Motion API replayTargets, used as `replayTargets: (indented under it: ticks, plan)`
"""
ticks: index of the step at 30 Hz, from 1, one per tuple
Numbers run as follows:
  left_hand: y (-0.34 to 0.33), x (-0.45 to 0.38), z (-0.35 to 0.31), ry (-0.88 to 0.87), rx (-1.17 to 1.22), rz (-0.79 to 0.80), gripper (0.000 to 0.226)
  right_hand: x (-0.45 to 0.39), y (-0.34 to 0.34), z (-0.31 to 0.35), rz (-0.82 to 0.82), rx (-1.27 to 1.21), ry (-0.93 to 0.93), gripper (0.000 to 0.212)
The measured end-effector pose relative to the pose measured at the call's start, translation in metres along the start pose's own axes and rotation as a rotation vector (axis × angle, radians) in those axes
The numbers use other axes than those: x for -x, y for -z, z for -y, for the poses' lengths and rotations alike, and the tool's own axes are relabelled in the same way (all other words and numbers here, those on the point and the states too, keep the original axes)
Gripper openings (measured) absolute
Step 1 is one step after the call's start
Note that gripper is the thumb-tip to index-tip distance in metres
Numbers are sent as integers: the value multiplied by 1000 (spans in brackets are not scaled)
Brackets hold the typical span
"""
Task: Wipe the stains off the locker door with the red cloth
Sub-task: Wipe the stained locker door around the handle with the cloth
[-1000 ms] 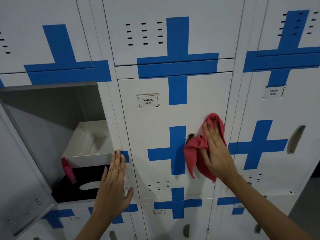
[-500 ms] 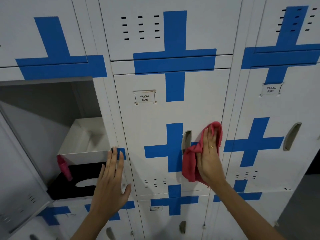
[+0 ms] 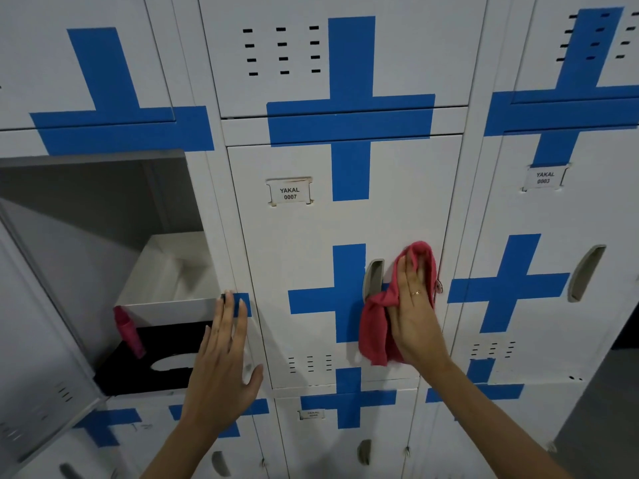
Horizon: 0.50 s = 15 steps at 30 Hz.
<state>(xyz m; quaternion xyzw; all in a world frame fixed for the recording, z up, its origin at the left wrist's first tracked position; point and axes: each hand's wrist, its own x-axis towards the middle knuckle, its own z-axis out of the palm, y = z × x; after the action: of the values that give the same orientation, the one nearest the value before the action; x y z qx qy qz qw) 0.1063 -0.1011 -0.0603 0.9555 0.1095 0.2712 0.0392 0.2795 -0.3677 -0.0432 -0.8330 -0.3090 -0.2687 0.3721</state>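
Observation:
The white locker door (image 3: 304,236) labelled YAKAL 0007 has blue tape crosses and a grey recessed handle (image 3: 372,278). My right hand (image 3: 413,312) presses the red cloth (image 3: 375,326) flat against the door just right of the handle, fingers straight and pointing up. Part of the cloth hangs down below the palm. My left hand (image 3: 224,361) lies flat with straight fingers on the frame strip between this door and the open locker to its left. No stain is plain to see on the door.
The locker to the left stands open, its door (image 3: 38,340) swung toward me. Inside are a white box (image 3: 169,288), a black box (image 3: 152,361) and a pink bottle (image 3: 128,331). More shut lockers lie above, below and right.
My right hand has slid the cloth a little to the right, uncovering the handle. My left hand has stayed on the frame strip.

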Motion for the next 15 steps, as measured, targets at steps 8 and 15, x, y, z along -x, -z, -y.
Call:
replayTargets:
  ticks: [8, 15]
  plan:
    - [1, 0, 1, -13, -9, 2, 112, 65, -13, -63, 244, 279, 153, 126]
    - [0, 0, -1, -3, -9, -9, 113, 57, -29, -42, 76, -1, -4, 84]
